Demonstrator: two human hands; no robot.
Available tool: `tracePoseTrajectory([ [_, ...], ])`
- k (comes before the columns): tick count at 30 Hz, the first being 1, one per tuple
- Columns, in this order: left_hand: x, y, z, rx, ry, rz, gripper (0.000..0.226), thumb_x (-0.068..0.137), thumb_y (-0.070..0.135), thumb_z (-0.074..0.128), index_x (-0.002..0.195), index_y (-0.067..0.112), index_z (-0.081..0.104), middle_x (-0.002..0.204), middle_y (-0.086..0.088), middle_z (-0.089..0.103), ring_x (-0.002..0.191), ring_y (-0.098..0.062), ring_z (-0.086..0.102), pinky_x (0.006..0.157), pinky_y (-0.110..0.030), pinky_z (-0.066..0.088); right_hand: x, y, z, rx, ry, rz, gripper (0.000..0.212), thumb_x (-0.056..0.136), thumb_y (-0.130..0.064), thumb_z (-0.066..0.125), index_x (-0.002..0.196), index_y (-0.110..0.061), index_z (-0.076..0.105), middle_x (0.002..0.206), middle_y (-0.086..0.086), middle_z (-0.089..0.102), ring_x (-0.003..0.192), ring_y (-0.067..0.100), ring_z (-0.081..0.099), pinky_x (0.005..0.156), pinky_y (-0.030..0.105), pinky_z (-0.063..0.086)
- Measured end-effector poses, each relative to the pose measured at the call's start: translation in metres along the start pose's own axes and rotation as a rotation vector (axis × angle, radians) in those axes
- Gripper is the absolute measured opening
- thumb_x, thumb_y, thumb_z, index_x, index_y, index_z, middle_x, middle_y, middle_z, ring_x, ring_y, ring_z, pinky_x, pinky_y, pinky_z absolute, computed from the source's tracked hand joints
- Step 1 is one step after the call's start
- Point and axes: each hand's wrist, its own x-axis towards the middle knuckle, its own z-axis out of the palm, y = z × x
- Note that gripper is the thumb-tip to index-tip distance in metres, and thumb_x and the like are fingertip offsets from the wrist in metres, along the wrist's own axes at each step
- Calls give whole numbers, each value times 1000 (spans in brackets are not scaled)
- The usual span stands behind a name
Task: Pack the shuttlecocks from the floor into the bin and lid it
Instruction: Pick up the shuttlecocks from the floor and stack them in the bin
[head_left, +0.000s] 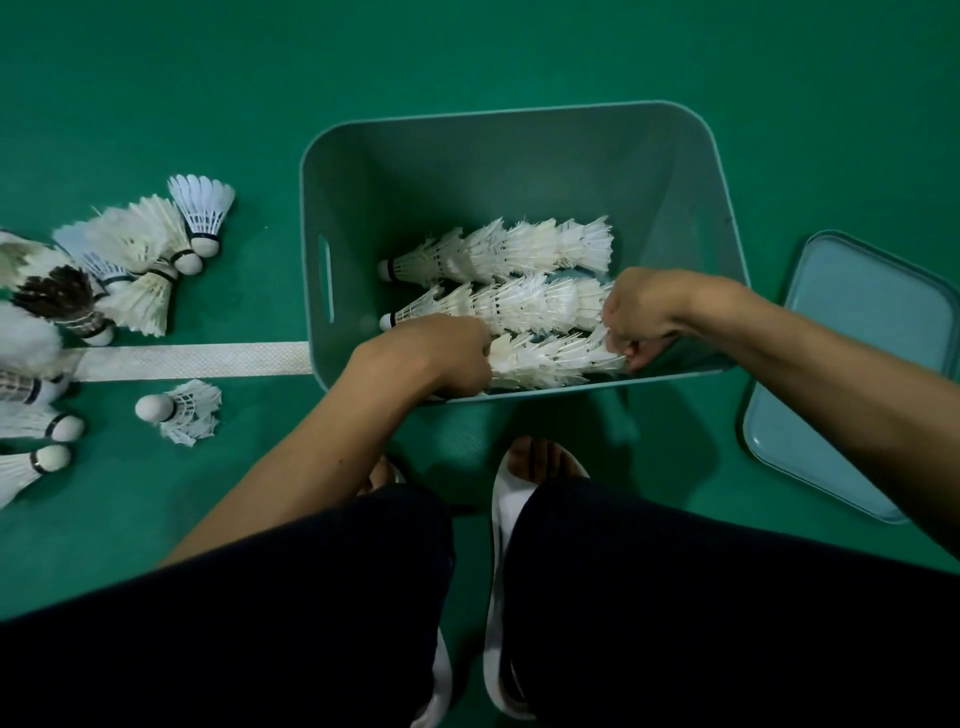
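Observation:
A teal bin (519, 156) stands open on the green floor. Inside it lie three rows of nested white shuttlecocks; the far row (498, 252) and the middle row (498, 304) rest on the bottom. Both hands are inside the bin at the near row (545, 358). My left hand (441, 356) grips its left end, and my right hand (644, 317) pinches the feathers at its right end. The lid (857, 364) lies flat on the floor to the right of the bin. Several loose shuttlecocks (130, 260) lie on the floor to the left.
A white court line (192, 361) runs from the left up to the bin. A single shuttlecock (179, 410) lies just below the line. My knees in dark trousers and my feet in white sandals (511, 499) are right before the bin.

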Motion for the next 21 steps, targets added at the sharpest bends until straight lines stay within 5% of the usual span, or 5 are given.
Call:
tracePoseTrajectory([
  [9,5,-3,-1,-44,-40,12,30,96,22,52,122,26,67,131,-2,64,113,-24,60,100,-41,51,-7,-16,12,-364,131,-26,24,85,17,53,69,0,48,70,20,56,36,21,59,29,20,39],
  [12,-5,-1,-8,-48,-3,56,36,98,24,52,131,28,65,141,-3,60,123,-25,58,105,-37,48,-12,-18,10,-469,101,3,23,81,8,67,64,-4,56,42,10,58,23,13,50,37,21,43],
  [14,-21,0,-18,-117,87,115,36,99,22,53,132,26,66,139,-3,63,124,-23,59,106,-34,46,-17,-21,6,-495,62,26,24,80,-10,80,62,-8,63,36,0,58,25,11,48,44,20,43],
  [17,-54,-2,-36,-262,321,232,29,99,15,56,121,20,73,113,-2,74,99,-15,67,90,-27,51,-35,-32,-7,-403,43,69,23,80,-20,84,80,-5,66,49,1,68,37,14,57,60,23,50],
  [21,-96,-21,-47,-454,710,287,22,93,16,58,104,18,78,88,4,76,77,-6,69,72,-22,53,-75,-64,-36,-164,293,-101,23,83,-21,81,84,-6,64,49,0,69,46,13,70,67,27,56],
])
